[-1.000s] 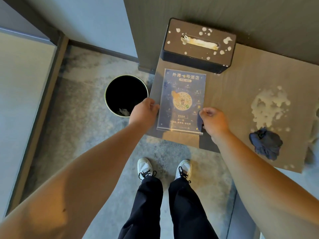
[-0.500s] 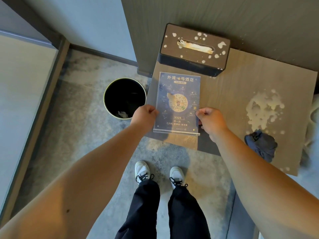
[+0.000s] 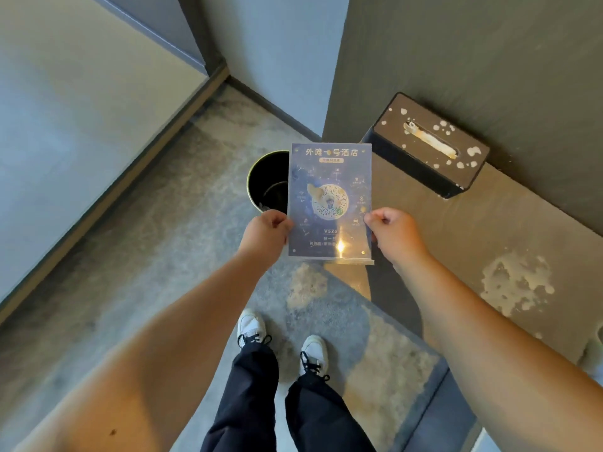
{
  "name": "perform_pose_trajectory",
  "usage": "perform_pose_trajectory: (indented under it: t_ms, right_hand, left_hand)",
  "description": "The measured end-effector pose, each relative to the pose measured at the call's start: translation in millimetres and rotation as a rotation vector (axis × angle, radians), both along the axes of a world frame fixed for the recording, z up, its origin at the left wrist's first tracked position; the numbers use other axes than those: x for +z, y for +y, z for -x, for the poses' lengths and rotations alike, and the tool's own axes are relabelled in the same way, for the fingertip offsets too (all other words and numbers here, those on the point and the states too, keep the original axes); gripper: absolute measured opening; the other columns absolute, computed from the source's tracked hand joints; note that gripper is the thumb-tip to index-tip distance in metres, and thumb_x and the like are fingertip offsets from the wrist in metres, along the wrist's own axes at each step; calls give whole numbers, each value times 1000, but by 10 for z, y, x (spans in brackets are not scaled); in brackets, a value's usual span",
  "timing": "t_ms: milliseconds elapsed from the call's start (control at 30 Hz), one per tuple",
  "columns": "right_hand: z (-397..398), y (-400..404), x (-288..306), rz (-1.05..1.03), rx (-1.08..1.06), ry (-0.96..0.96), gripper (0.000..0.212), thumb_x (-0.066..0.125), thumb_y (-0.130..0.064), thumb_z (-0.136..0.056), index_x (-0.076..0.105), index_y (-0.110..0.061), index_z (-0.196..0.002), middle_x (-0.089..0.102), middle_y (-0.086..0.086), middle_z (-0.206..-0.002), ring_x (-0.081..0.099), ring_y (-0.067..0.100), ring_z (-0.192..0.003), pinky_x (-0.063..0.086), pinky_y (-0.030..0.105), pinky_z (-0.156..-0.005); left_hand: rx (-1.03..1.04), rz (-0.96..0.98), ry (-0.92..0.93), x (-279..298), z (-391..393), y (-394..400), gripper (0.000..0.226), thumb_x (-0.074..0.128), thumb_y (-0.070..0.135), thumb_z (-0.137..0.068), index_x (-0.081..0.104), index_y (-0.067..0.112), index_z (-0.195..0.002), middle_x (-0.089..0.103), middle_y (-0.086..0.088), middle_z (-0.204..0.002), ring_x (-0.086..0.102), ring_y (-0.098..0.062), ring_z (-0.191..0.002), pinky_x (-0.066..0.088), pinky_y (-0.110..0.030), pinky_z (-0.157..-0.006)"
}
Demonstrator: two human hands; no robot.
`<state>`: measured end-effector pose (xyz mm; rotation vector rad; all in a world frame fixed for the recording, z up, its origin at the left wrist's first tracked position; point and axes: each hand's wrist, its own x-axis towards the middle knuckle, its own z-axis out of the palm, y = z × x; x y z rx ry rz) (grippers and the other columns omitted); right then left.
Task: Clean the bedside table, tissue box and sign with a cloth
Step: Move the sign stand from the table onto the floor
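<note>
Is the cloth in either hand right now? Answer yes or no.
No: the left hand and right hand each grip a side edge of the sign, and no cloth shows in either.

Both arms reach forward, left grip (image 3: 268,230) and right grip (image 3: 393,230) each curled into a pinch.

The sign (image 3: 329,200), a blue printed card in a clear acrylic stand, is held upright off the bedside table (image 3: 509,230). The dark tissue box (image 3: 427,145) stands at the table's back corner, its top speckled white. A pale foamy patch covers part of the wooden tabletop.
</note>
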<state>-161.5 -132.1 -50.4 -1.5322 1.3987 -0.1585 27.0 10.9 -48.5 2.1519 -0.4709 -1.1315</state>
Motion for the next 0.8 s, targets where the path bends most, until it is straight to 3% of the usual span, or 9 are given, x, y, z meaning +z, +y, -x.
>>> perform_pose_trajectory:
  t_ms: [100,267,433,600,800]
  right_hand:
    - [-313,192,-32,-7,100,-12,16,61,-30,-90,66,-25,-76,67,-9,-74,58,9,-66,45,29,-64]
    - [-926,826,-185,-40,338,-20,20,61,-28,-90,65,-24,-70,65,-9,-64,56,8,-59,42,27,-59]
    - [-1456,1553,-487,-36,606,29,26,59,-28,-89,62,-21,-64,63,-5,-61,56,14,-60,44,30,-61]
    - [-1717,2272,-951,-55,768,97,22,61,-22,-89,64,-20,-68,66,-2,-62,61,19,-65,46,29,-65]
    - [-1708,2978,-1991,-145,850,153,19,63,-22,-88,67,-14,-71,68,4,-65,61,21,-63,53,41,-73]
  left_hand:
    - [130,10,18,38,-125,439,18,56,24,-94,61,27,-78,69,-2,-81,65,-24,-77,54,-39,-71]
    - [359,-15,50,-57,-347,1398,11,55,22,-94,63,19,-87,69,1,-81,65,-15,-74,48,-27,-61]
    - [573,-34,74,-355,-438,2357,11,56,21,-93,63,17,-86,69,2,-79,65,-13,-71,45,-26,-61]
    - [722,-42,118,-863,-354,3183,12,57,19,-92,62,17,-82,67,0,-75,61,-14,-66,46,-28,-62]
    - [825,-62,192,-1879,-113,3972,14,58,19,-93,61,18,-79,65,2,-73,58,-11,-63,46,-27,-60]
